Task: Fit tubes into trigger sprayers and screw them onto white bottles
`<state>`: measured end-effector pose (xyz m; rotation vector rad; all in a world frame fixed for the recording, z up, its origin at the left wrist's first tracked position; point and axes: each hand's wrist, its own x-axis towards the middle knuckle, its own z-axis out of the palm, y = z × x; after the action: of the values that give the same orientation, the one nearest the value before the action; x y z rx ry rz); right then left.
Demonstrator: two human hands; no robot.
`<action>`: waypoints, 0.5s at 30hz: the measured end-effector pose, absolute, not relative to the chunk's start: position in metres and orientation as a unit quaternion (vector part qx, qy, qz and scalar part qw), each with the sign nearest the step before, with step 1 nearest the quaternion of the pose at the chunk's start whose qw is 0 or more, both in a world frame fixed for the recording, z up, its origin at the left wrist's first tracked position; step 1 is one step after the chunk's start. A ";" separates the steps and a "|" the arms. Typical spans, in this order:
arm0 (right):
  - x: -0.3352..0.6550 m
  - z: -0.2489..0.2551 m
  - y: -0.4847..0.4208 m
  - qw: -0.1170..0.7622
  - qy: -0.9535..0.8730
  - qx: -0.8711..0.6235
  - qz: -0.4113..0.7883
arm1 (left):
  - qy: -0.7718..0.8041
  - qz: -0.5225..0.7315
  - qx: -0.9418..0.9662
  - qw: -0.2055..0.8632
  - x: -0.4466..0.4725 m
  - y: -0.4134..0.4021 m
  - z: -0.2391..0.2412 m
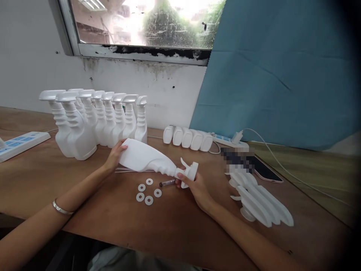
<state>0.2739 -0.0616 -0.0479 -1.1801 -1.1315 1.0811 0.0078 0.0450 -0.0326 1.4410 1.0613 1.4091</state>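
A white spray bottle [148, 156] lies tilted on its side in the air above the table, its base to the left. My left hand [115, 155] is closed around the base end. At the neck, my right hand [197, 188] grips the white trigger sprayer head [192, 172], which sits at the bottle's mouth; whether it is threaded on I cannot tell. Below the bottle lie several flat white ring washers [149, 200]. A small clear tube with a dark end [167, 183] rests close to my right fingers.
Several white spray bottles with heads [81, 131] stand at the back left. Several white bottles lie with bases forward [187, 139] by the wall. Loose sprayer heads [259, 199] and a phone [267, 171] are on the right. Power strips [26, 143] and a white cable [278, 162] flank the table.
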 end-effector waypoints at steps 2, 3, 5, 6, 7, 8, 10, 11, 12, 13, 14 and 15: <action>0.274 -0.050 -0.061 0.576 -0.478 -0.492 0.444 | 0.426 0.562 0.572 0.419 0.008 0.046 -0.034; 0.275 -0.050 -0.062 0.580 -0.477 -0.497 0.434 | 0.428 0.561 0.572 0.418 0.007 0.046 -0.034; 0.276 -0.050 -0.062 0.579 -0.476 -0.514 0.417 | 0.431 0.557 0.575 0.417 0.007 0.046 -0.035; 0.276 -0.049 -0.062 0.572 -0.479 -0.519 0.416 | 0.431 0.554 0.577 0.417 0.007 0.047 -0.036; 0.277 -0.049 -0.062 0.565 -0.485 -0.520 0.418 | 0.431 0.550 0.580 0.417 0.007 0.047 -0.036; 0.277 -0.049 -0.061 0.556 -0.492 -0.519 0.424 | 0.432 0.548 0.584 0.416 0.007 0.048 -0.037; 0.278 -0.049 -0.060 0.540 -0.500 -0.517 0.438 | 0.431 0.546 0.591 0.408 0.007 0.048 -0.037; 0.278 -0.050 -0.060 0.534 -0.498 -0.517 0.447 | 0.429 0.547 0.596 0.403 0.007 0.048 -0.037; 0.278 -0.050 -0.059 0.533 -0.490 -0.519 0.455 | 0.424 0.548 0.601 0.399 0.007 0.048 -0.037; 0.278 -0.049 -0.059 0.534 -0.478 -0.521 0.463 | 0.417 0.551 0.607 0.393 0.008 0.046 -0.036; 0.278 -0.049 -0.058 0.536 -0.464 -0.522 0.473 | 0.408 0.556 0.616 0.382 0.008 0.044 -0.035; 0.278 -0.048 -0.058 0.539 -0.452 -0.521 0.484 | 0.397 0.564 0.628 0.361 0.009 0.041 -0.034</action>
<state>0.2776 -0.0584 -0.0479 -1.2388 -1.0738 1.1498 0.0086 0.0411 -0.0339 1.6172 1.0233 1.4524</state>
